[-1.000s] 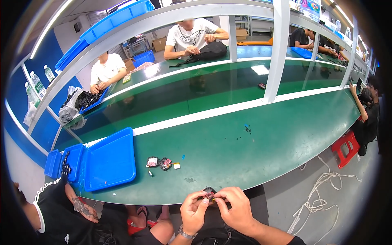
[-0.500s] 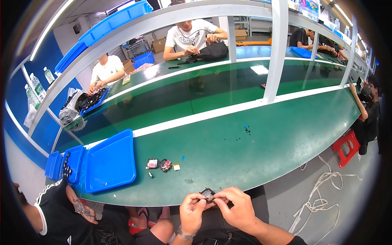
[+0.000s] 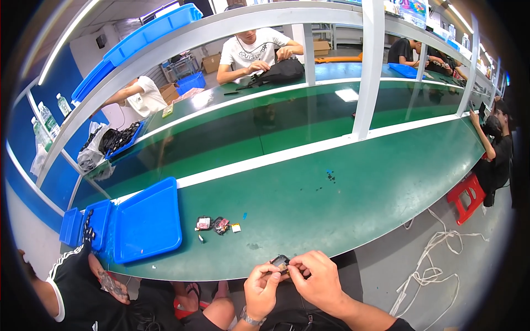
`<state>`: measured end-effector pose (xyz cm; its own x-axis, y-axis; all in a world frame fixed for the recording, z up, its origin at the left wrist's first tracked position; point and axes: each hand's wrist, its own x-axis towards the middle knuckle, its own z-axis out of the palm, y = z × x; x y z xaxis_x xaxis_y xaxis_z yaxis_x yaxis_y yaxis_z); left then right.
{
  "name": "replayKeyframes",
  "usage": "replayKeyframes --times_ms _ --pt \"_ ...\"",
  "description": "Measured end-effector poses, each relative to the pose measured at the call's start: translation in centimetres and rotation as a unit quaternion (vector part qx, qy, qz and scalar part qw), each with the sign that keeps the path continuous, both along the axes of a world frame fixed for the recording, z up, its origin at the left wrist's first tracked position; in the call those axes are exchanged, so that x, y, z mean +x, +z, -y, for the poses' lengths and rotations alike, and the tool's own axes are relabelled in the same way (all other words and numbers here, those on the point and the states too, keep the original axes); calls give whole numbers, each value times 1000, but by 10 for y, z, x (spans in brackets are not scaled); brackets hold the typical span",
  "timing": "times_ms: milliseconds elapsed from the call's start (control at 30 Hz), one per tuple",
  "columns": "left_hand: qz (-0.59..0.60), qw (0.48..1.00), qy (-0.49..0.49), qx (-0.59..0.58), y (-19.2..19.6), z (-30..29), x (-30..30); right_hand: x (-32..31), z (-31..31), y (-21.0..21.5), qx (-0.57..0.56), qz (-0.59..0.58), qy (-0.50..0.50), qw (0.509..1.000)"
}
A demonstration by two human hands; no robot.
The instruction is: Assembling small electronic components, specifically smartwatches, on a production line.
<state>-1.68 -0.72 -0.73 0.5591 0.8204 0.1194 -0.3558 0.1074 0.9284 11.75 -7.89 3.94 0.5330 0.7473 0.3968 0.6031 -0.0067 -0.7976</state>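
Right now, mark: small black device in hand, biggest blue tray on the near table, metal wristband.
Small black device (image 3: 280,263): head view, middle of its upper face.
Blue tray (image 3: 146,234): head view, bare bottom.
Metal wristband (image 3: 251,318): head view, its outer surface.

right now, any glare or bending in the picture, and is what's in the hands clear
Head view: glare whitens a patch of the glossy green surface beyond the rail; head view: the upper white beam bows, fisheye-style, and the picture's rim goes black; head view: the small dark part in the hands is too small for fine detail.
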Motion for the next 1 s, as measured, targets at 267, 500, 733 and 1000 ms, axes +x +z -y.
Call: replayKeyframes --times_ms 267,500,733,1000 --pt "-33 999 28 26 -2 6 0 -6 1 -4 1 -124 -12 992" --pt "-38 997 33 61 -7 6 1 -6 4 -17 85 44 -23 995" --pt "-40 996 35 71 -9 6 -1 -7 8 -16 78 69 -12 994" --pt "-55 991 31 114 -15 3 -5 -5 9 -16 59 86 2 995"
